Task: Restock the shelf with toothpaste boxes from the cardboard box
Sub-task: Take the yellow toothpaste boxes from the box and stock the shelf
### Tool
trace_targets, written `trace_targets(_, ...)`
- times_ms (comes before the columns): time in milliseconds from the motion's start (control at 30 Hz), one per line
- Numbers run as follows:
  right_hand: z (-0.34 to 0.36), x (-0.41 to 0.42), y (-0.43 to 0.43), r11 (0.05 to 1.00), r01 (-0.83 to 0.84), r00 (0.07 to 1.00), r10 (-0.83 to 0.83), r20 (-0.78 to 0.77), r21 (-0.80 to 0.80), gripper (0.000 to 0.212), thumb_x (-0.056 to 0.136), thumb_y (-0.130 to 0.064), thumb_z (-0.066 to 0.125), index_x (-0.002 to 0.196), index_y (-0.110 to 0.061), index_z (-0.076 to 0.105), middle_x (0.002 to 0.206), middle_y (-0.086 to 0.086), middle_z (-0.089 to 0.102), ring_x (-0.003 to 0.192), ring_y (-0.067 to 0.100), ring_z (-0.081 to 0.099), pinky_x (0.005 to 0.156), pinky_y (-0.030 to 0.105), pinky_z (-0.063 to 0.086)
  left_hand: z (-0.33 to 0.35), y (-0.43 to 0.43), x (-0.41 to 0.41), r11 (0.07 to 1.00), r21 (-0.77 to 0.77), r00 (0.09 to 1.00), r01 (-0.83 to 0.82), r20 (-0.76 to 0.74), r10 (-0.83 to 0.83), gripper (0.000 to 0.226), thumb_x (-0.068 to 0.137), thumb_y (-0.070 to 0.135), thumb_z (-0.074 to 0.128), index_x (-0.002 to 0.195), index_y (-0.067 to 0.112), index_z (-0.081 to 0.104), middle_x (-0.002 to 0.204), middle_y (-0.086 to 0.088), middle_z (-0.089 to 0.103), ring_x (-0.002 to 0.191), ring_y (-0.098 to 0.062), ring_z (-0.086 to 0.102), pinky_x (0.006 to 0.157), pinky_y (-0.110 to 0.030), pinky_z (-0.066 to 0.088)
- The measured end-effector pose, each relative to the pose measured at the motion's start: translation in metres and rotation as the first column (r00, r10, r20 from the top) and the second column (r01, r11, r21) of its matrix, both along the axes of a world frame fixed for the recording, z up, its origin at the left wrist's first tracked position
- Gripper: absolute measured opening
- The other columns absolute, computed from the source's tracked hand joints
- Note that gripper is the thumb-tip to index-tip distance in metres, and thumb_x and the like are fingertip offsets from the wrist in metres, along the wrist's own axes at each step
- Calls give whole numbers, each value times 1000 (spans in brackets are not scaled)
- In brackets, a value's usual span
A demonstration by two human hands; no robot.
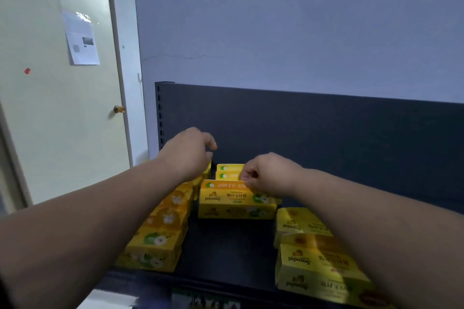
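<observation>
Head view, the only one. Step in hand, as I read it: placing and squaring stock on the dark grey metal shelf (226, 241). The cardboard supply box isn't in frame.

Right hand (266, 174) is on the yellow printed cardboard toothpaste box (226, 194) that tops the centre stack, mid-shelf, near the dark back panel (326, 133). Its fingers are curled and pinch the box's upper rear edge towards the right end, so it's grasping that box.

Left hand (190, 153) hangs over the far end of the left row of yellow boxes (160, 233), fingers curled downward. The fingertips are hidden, so I can't tell if it holds anything.

Held box: long axis runs left-right, parallel to the shelf front. It lies flat with the branded face toward the aisle and the logo upright. It sits on a matching lower box (233, 212), with more rear boxes (228, 170) behind. The left row runs front to back instead. The right pile (313, 261) sits nearer the front edge, apart from the centre stack.

Next, my guess: seat it flush on the one below, release, fetch more stock. Light grip needed, since thin carton likely dents.
</observation>
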State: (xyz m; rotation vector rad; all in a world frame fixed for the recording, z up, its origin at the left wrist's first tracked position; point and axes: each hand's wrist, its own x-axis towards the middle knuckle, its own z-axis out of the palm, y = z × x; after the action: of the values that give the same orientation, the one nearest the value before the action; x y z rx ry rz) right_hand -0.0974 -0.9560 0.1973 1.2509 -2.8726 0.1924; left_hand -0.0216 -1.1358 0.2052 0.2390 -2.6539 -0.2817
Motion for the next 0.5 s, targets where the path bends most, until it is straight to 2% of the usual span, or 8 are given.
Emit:
trace_targets(133,-2,0,3,997,52,998,-54,-24,-56,19,95,-29,56,113,-33,64,108,-9,64,98,12,58,83,38,56,-5,0,-1,1000,17,1000,10,9,-10,22,95,25,55,114,32,64,126,4,53,108,-16,55,87,-30,47)
trace_targets(300,5,4,24,986,142,987,-148,-66,-89,33,90,-38,64,123,-36,60,117,-9,60,110,15,53,87,38,52,-4,13,-4,999,-4,995,33,92,-33,26,92,33,58,118,32,61,130,1,50,112,-19,53,92,-36,48)
trace_targets(500,10,14,75,962,237,960,-254,-116,-138,42,89,-42,63,129,-34,54,128,-4,53,118,20,51,93,40,49,1,60,-11,995,-36,987,97,130,-92,31,89,41,61,119,33,60,131,1,49,115,-21,53,96,-39,46)
